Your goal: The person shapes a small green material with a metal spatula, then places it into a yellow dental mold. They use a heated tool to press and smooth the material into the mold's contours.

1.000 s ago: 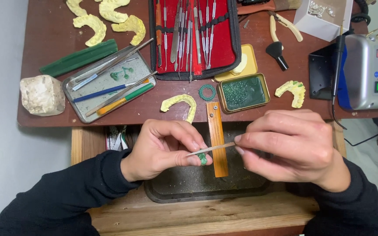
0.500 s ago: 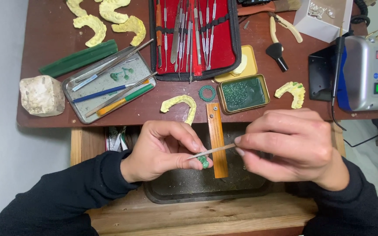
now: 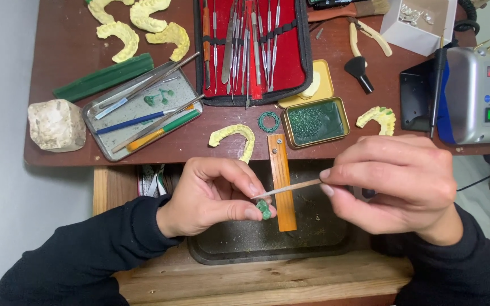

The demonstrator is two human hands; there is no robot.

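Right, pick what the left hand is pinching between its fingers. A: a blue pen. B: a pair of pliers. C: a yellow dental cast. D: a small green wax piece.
D: the left hand pinches a small green wax piece at its fingertips, while the right hand brings a thin tool up to it.

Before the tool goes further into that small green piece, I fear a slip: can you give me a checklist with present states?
1. Left hand pinches the green piece between fingertips: ok.
2. Right hand holds the thin tool near its rear end: ok.
3. Tool tip meets the piece: ok.
4. Hands braced on the orange peg: cannot tell.
5. Dark tray beneath to catch scraps: ok.
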